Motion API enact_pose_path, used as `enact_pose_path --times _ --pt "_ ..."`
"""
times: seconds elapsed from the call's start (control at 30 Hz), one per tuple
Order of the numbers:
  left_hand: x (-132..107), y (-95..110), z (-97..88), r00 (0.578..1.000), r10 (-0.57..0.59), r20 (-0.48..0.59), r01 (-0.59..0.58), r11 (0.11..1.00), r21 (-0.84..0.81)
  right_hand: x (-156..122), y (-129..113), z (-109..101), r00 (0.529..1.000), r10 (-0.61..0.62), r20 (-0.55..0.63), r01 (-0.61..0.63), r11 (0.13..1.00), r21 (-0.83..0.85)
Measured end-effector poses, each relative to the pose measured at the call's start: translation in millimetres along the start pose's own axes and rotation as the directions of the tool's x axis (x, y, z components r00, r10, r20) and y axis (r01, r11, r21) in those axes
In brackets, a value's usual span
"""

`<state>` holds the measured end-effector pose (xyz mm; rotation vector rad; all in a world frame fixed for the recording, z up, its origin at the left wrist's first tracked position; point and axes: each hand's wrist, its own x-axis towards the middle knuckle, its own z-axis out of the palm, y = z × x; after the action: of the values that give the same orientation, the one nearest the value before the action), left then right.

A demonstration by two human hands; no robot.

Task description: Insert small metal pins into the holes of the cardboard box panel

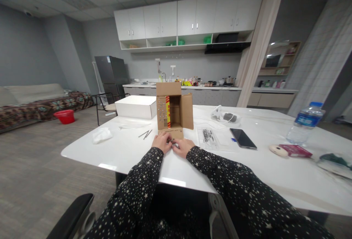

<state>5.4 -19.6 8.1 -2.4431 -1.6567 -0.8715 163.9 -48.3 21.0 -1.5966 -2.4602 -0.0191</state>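
Observation:
My left hand (161,140) and my right hand (182,146) rest close together on the white table (129,151), fingers curled around a small dark and metallic item (173,142) held between them; it is too small to name. Just beyond my hands stands an open brown cardboard box (173,111) lying on its side, flaps spread, with a red and yellow strip inside. Both sleeves are black with white stars.
A white box (136,106) sits behind left, thin dark metal pieces (145,133) and a tissue (101,135) to the left. To the right lie a clear bag (208,137), a phone (242,138), a water bottle (304,122) and a red packet (295,150).

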Motion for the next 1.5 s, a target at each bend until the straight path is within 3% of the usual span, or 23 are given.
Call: enact_pose_path --times 0.5,0.63,0.87,1.03,1.33,1.5 --pt "1 2 -3.9 0.997 -0.064 -0.034 0.063 0.997 -0.04 0 0 1 1.0 -0.006 0.0 0.006 1.0 -0.005" --pt "1 1 -6.1 0.992 -0.104 -0.071 0.093 0.984 -0.153 0 -1 0 1.0 0.007 0.015 -0.007 1.0 -0.005" --pt "1 -1 -5.6 0.98 -0.119 -0.157 0.047 0.916 -0.398 0 -1 -1 1.0 0.019 0.009 -0.019 1.0 0.011" --pt "0 0 -6.7 0.961 -0.185 -0.205 0.064 0.871 -0.487 0 -1 -1 1.0 0.025 0.019 -0.025 1.0 0.018" --pt "0 0 -11.2 0.922 -0.208 -0.328 0.027 0.876 -0.481 0 0 -1 0.999 0.024 0.023 -0.024 1.0 0.019" --pt "-1 -1 -10.4 0.921 -0.146 -0.361 -0.005 0.922 -0.387 0 0 -1 1.0 0.017 0.012 -0.017 1.0 0.016"
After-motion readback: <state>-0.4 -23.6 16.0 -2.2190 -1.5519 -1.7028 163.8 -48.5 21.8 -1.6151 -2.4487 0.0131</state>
